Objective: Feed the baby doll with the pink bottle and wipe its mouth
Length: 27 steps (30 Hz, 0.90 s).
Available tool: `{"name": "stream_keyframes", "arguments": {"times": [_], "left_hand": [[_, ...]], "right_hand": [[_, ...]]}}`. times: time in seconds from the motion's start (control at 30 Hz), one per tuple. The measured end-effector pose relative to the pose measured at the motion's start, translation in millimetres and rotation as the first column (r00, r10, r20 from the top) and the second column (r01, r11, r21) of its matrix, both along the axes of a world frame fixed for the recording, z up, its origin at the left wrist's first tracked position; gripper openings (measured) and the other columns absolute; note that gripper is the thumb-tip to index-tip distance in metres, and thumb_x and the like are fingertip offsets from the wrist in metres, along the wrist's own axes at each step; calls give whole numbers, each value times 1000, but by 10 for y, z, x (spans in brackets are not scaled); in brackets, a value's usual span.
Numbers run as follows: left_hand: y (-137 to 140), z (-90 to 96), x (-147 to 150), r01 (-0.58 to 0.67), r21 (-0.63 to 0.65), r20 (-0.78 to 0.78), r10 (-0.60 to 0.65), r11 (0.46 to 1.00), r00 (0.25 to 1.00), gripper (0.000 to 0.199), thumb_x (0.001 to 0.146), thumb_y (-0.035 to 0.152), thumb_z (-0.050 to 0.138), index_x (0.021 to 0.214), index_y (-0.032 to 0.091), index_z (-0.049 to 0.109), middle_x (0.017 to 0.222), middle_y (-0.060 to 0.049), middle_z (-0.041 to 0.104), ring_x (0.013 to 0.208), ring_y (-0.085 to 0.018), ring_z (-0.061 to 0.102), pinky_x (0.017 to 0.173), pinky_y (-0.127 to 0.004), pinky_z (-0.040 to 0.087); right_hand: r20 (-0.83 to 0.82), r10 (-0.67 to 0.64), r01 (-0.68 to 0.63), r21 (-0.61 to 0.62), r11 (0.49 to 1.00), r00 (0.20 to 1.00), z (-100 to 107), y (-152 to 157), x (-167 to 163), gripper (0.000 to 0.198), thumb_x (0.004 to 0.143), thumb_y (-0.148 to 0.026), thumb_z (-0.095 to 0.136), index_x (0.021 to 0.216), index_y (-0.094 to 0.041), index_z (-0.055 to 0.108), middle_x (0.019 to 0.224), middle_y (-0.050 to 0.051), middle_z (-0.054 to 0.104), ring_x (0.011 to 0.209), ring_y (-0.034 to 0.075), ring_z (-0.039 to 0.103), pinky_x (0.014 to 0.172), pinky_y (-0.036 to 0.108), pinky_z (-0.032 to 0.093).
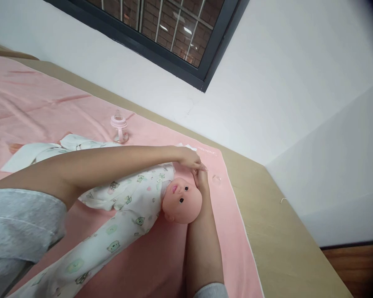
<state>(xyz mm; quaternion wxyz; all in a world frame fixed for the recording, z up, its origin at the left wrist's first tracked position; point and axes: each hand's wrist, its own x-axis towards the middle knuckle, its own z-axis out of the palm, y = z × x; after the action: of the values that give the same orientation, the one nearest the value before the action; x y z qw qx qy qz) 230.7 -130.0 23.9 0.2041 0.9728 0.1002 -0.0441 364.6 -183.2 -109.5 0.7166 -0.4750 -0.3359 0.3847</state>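
A baby doll [182, 203] lies on its back on the pink blanket [236, 231], dressed in a white outfit [133, 194] with bear prints. My left arm crosses over its body, and my left hand [189, 158] is beyond the head, its fingers bent and close together. My right forearm runs up against the crown of the head. My right hand [201, 177] meets the left fingertips there, its fingers curled and partly covered. Whatever the fingers hold, if anything, is hidden. A small white piece [187, 146] shows just behind my left hand. The doll's far arm is mostly hidden by my forearm.
A pink-lidded baby bottle [119, 126] with handles stands upright behind the doll's legs. A small clear ring [216, 179] lies to the right of my hands. The wooden table edge [267, 215] borders the blanket; a white wall with a dark-framed window [202, 78] rises behind.
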Motion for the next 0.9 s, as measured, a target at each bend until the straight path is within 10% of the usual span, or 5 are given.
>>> {"name": "stream_keyframes", "arguments": {"times": [0.17,0.33,0.53,0.9], "left_hand": [[100,323,-335,-115,189,147,87,975,985,57,95,61,33,88,16,68,87,-14,71,79,-28,62,68,-33,38],[194,271,-599,-173,173,261,125,970,957,58,97,63,30,80,19,63,77,-8,69,68,-23,60,60,-30,34],[280,118,-751,-318,-53,427,309,947,850,52,94,62,42,114,19,63,110,-10,70,97,-26,65,78,-31,44],[203,86,-1119,-276,-392,467,448,877,762,51,93,59,49,125,19,52,105,-9,71,101,-25,66,85,-35,49]], "right_hand": [[-136,-10,14,32,999,991,35,18,-15,30,72,-32,73,96,-15,73,106,7,75,101,21,70,99,39,56],[-155,-37,49,76,996,987,101,-8,-6,28,70,-33,75,93,-17,75,105,6,75,100,18,70,104,35,53],[-80,-63,72,103,992,995,327,-117,15,29,61,-37,85,80,-18,74,93,3,76,95,18,71,103,35,54],[205,-122,128,-19,992,971,820,-365,58,37,53,-28,88,83,-19,68,76,-2,66,77,12,64,79,29,57]]}}
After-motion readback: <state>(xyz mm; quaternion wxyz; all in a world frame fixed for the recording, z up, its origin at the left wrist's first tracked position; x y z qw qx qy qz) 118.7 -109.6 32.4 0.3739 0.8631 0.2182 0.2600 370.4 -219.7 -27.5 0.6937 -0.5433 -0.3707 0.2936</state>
